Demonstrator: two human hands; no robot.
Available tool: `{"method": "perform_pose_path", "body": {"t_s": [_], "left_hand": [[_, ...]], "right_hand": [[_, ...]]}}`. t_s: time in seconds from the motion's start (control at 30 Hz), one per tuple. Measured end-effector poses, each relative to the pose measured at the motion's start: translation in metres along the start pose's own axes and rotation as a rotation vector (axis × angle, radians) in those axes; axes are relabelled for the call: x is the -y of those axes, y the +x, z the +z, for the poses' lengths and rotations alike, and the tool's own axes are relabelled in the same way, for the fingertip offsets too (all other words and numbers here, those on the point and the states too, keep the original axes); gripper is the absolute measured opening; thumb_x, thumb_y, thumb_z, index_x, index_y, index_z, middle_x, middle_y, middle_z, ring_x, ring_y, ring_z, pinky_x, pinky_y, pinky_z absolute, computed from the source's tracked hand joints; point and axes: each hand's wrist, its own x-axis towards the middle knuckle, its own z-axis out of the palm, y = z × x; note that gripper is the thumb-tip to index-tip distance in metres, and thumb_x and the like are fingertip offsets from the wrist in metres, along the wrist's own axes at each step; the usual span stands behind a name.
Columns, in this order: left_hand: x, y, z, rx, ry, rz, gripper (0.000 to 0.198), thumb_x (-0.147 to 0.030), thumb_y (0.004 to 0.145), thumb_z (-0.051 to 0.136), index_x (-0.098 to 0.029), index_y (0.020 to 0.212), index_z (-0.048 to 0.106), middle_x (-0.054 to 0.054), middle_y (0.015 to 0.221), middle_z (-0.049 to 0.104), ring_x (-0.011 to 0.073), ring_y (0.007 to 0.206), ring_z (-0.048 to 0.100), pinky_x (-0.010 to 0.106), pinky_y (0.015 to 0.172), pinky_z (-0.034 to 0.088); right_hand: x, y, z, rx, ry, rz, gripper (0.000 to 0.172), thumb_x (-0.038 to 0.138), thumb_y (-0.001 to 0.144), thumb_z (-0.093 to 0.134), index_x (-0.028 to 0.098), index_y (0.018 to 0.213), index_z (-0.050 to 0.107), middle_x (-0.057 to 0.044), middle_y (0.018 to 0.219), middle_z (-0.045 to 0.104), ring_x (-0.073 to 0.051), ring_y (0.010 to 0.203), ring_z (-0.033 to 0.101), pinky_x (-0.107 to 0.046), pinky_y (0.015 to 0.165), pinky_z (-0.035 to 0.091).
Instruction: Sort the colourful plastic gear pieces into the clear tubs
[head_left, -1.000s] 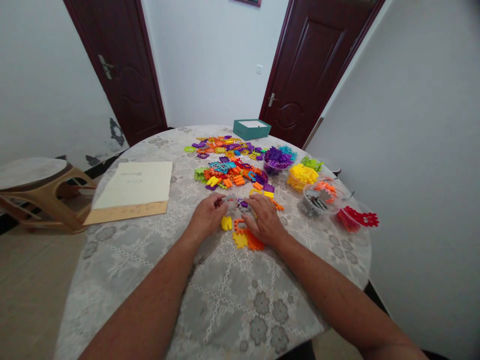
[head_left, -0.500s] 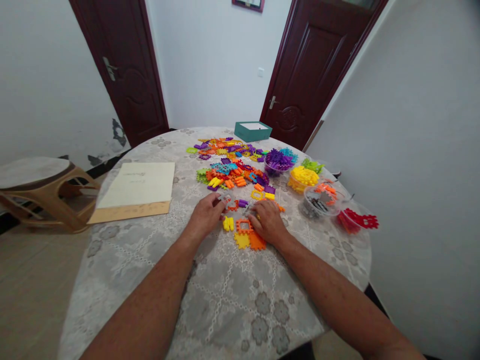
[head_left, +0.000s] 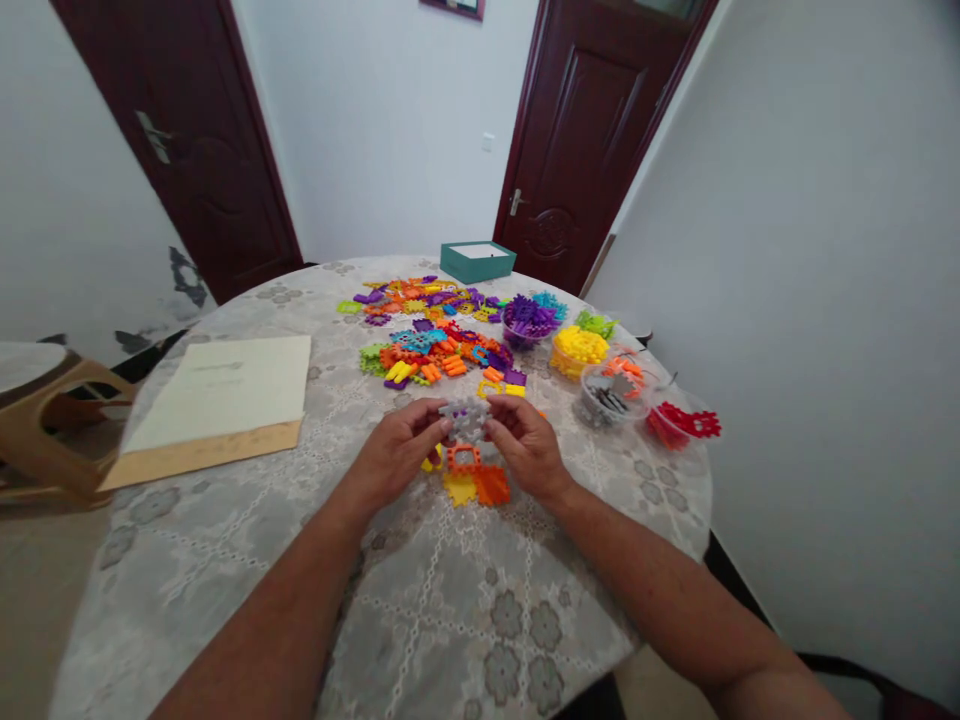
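Between my two hands is a grey interlocking plastic piece [head_left: 466, 420] with notched edges, held above the table; whether it is one piece or two joined, I cannot tell. My left hand [head_left: 397, 445] pinches its left side between thumb and fingers. On its right side, my right hand [head_left: 527, 440] does the same. Just below lie an orange square frame [head_left: 463, 458], a yellow notched tile [head_left: 460, 489] and an orange notched tile [head_left: 493, 486], close together. A yellow piece [head_left: 429, 460] is partly hidden by my left hand.
Mixed colourful pieces [head_left: 412, 345] lie heaped beyond my hands. To the right stand clear tubs with purple [head_left: 531, 318], yellow [head_left: 580, 350], grey [head_left: 604, 398] and red pieces [head_left: 686, 422]. A paper sheet [head_left: 225, 390] lies left; a green box [head_left: 478, 264] stands at the back.
My hands have come together, and the grey piece is now held between them, raised. Before, they were apart, low over the table. The view has shifted to the right.
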Motion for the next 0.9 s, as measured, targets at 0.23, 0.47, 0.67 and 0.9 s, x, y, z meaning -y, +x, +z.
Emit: {"method": "perform_pose_path", "body": {"t_s": [0.23, 0.47, 0.67, 0.9], "left_hand": [[-0.003, 0.000, -0.004, 0.071, 0.145, 0.004, 0.040, -0.051, 0.099, 0.054, -0.021, 0.121, 0.070, 0.003, 0.094, 0.072, 0.0186, 0.079, 0.067, 0.030, 0.072, 0.056], [-0.002, -0.001, -0.005, 0.174, 0.129, -0.020, 0.043, -0.057, 0.097, 0.054, -0.021, 0.111, 0.073, 0.003, 0.083, 0.072, 0.0204, 0.074, 0.068, 0.032, 0.071, 0.057], [-0.001, 0.000, -0.016, 0.011, 0.364, -0.010, 0.051, -0.061, 0.093, 0.058, -0.026, 0.127, 0.071, 0.007, 0.118, 0.076, 0.0248, 0.096, 0.071, 0.034, 0.082, 0.058], [0.014, 0.005, -0.029, -0.129, 0.674, -0.029, 0.056, -0.063, 0.090, 0.052, -0.021, 0.123, 0.071, 0.009, 0.105, 0.077, 0.0250, 0.085, 0.071, 0.036, 0.079, 0.056]], "right_hand": [[-0.004, 0.007, -0.001, 0.115, -0.006, 0.123, 0.033, 0.034, 0.088, 0.072, 0.025, 0.120, 0.070, -0.003, 0.102, 0.069, -0.017, 0.090, 0.064, -0.032, 0.083, 0.054], [0.006, 0.011, -0.010, 0.340, 0.251, 0.399, 0.040, 0.047, 0.077, 0.082, 0.021, 0.100, 0.062, 0.001, 0.085, 0.066, -0.013, 0.067, 0.060, -0.027, 0.064, 0.052], [0.034, 0.027, -0.067, 0.051, -0.266, 0.056, 0.029, 0.039, 0.085, 0.071, 0.022, 0.108, 0.063, 0.001, 0.084, 0.064, -0.014, 0.071, 0.058, -0.027, 0.068, 0.048], [0.043, 0.039, -0.167, -0.652, -1.124, 0.021, 0.037, 0.029, 0.094, 0.053, 0.017, 0.128, 0.063, -0.013, 0.112, 0.072, -0.026, 0.094, 0.065, -0.036, 0.087, 0.047]]}}
